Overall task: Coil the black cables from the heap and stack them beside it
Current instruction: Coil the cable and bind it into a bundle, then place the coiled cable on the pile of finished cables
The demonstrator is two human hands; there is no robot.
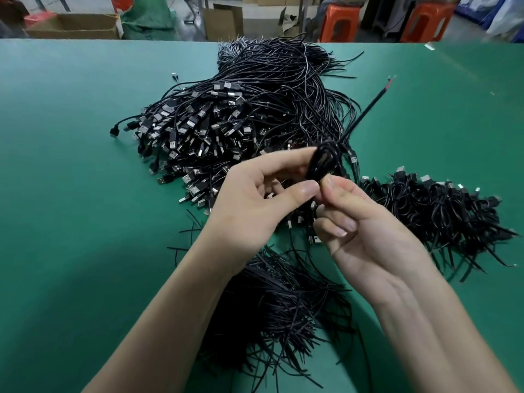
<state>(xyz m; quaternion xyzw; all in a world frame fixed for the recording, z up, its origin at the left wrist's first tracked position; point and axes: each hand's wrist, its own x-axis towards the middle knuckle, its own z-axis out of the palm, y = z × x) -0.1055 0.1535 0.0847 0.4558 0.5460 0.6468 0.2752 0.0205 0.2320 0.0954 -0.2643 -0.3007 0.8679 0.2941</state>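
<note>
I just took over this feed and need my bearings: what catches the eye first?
A big heap of black USB cables fills the middle of the green table. In front of it the left hand and right hand pinch a coil, its bare red-tipped end sticking up to the right. A stack of coiled cables lies right of the heap.

Bright even light, soft shadow on green table [71, 279] lower left, cable tail [374, 99] motion-blurred, edges curved.
</note>
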